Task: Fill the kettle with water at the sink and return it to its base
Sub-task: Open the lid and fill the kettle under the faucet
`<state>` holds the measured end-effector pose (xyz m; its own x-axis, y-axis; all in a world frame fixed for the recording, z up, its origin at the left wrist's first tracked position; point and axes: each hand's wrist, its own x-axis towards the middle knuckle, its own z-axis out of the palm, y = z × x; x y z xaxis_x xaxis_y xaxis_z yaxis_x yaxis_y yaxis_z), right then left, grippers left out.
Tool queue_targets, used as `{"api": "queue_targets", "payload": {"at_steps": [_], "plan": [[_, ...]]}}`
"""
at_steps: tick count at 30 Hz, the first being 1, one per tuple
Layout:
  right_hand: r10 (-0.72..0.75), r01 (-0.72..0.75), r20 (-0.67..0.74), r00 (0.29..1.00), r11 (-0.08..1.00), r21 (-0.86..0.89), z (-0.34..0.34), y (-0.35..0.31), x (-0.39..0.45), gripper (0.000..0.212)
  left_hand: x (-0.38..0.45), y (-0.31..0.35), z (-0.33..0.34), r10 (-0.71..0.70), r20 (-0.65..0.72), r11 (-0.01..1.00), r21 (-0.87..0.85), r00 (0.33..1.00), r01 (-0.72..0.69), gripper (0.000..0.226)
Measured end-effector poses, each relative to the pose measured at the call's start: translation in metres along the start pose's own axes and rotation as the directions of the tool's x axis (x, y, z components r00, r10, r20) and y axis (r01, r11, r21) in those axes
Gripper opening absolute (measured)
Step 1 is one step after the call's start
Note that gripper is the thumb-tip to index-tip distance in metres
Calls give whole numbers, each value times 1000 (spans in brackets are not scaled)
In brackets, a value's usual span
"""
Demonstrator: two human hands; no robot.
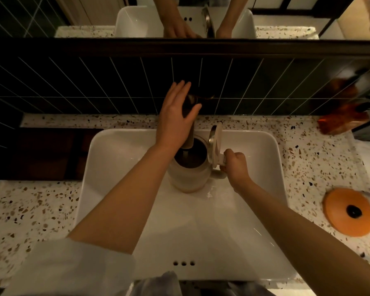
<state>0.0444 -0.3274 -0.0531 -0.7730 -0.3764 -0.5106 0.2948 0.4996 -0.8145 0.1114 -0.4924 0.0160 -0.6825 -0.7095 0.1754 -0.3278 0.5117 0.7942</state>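
A white kettle (pixel 188 176) stands inside the white sink (pixel 261 150), its lid (pixel 215 144) flipped up to the right. My right hand (pixel 235 165) is shut on the kettle's handle. A dark tap (pixel 189 124) reaches from the tiled wall over the kettle's open mouth, and a stream of water runs down into it. My left hand (pixel 175 116) lies over the tap with fingers spread, resting on its upper part. The round orange kettle base (pixel 349 211) sits on the counter to the right of the sink.
A speckled terrazzo counter (pixel 30 210) surrounds the sink. Dark wall tiles (pixel 73 86) rise behind it, with a mirror (pixel 179 18) above. An orange-brown packet (pixel 342 120) lies at the back right corner. A cord runs from the base toward the right edge.
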Motion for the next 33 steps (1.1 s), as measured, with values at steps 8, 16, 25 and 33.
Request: {"api": "queue_targets", "payload": {"at_steps": [8, 16, 25, 33], "plan": [[23, -23, 7, 1000, 1000, -19, -1, -3, -1, 20, -79, -37, 1, -528, -52, 794, -384, 848, 471, 52], [34, -34, 2, 999, 998, -45, -2, -1, -2, 29, -94, -50, 8, -637, 93, 643, -483, 765, 594, 37], [5, -6, 133, 991, 1000, 1, -6, 1, -5, 37, -89, -48, 11, -693, 173, 526, -542, 700, 655, 24], [8, 4, 256, 967, 999, -47, -9, 2, 2, 56, -85, -49, 12, -721, 204, 454, -583, 663, 674, 22]]}}
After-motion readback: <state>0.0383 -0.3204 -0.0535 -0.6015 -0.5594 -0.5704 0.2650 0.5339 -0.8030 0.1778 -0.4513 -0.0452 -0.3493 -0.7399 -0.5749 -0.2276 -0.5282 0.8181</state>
